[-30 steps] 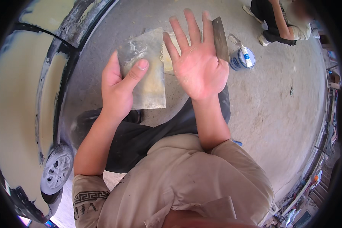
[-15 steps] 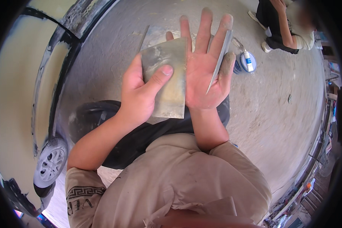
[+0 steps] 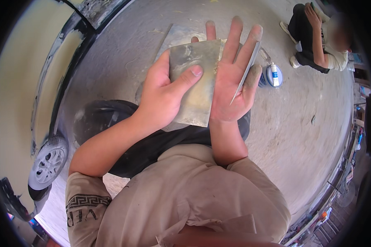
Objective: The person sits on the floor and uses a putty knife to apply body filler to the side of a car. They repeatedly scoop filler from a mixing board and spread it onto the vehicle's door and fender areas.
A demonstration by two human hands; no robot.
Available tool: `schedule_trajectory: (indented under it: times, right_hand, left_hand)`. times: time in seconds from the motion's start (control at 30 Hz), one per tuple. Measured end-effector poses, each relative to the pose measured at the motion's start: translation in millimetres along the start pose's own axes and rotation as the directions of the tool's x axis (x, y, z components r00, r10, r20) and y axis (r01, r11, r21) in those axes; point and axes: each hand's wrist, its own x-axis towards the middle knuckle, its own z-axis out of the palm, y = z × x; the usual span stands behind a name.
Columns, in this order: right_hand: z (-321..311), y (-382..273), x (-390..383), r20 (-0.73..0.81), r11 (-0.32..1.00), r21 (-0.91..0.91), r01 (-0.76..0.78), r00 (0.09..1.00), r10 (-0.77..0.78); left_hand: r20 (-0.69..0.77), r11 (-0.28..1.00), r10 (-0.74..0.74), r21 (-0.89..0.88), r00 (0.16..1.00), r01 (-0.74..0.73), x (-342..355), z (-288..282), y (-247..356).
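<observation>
A flat, greyish metal putty scraper (image 3: 193, 99) is in my left hand (image 3: 163, 96), with the thumb pressed on its face and the other fingers hidden behind. Pale residue smears the blade and lines its right edge. That edge lies against or just over my right palm; exact contact is hard to tell. Palm up, my right hand (image 3: 228, 103) has its fingers stretched out and spread. Between its thumb and palm stands a second thin scraper (image 3: 246, 74), seen nearly edge-on. Grey dust coats the right thumb and fingertips. Behind both hands lies a smeared flat board (image 3: 175, 35).
A blue-rimmed round can (image 3: 280, 76) with a white and blue tube (image 3: 275, 71) on its lid stands right of my hands. At left is a car body (image 3: 12, 82) with a dusty wheel (image 3: 48, 162). Another person (image 3: 327, 41) crouches at far right. Clutter lines the right edge.
My left hand and its scraper have moved right, covering more of my right palm. The right hand has shifted slightly right and down in the picture, and the whole view has turned a little.
</observation>
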Motion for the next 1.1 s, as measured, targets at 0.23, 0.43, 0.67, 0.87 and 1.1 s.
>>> schedule_trajectory:
  times: [0.23,0.43,0.67,0.87,1.1]
  right_hand:
    - [-2.4,4.3,-6.3,0.003,0.999,-0.041,0.013,1.0,-0.013]
    - [-10.7,2.9,-0.2,-0.156,0.999,0.046,0.001,0.988,0.006]
    - [-55.2,-2.6,13.0,-0.218,0.895,-0.445,0.024,0.967,-0.134]
    - [-62.9,9.5,10.5,-0.17,0.998,0.056,0.023,0.985,-0.013]
    - [-55.1,39.8,13.6,0.048,0.92,0.358,-0.158,0.987,0.15]
  left_hand:
    - [-0.038,0.999,-0.008,0.042,0.999,0.01,-2.8,-2.1,0.7]
    - [-0.134,0.998,0.036,0.063,0.99,-0.028,0.0,-8.3,4.9]
    - [-0.166,0.999,-0.018,-0.041,0.986,0.012,-2.2,-3.3,11.3]
    - [-0.019,0.985,-0.145,-0.101,0.989,0.142,-6.0,3.3,8.7]
    - [0.205,0.956,-0.206,-0.165,0.957,0.241,-18.4,12.9,1.5]
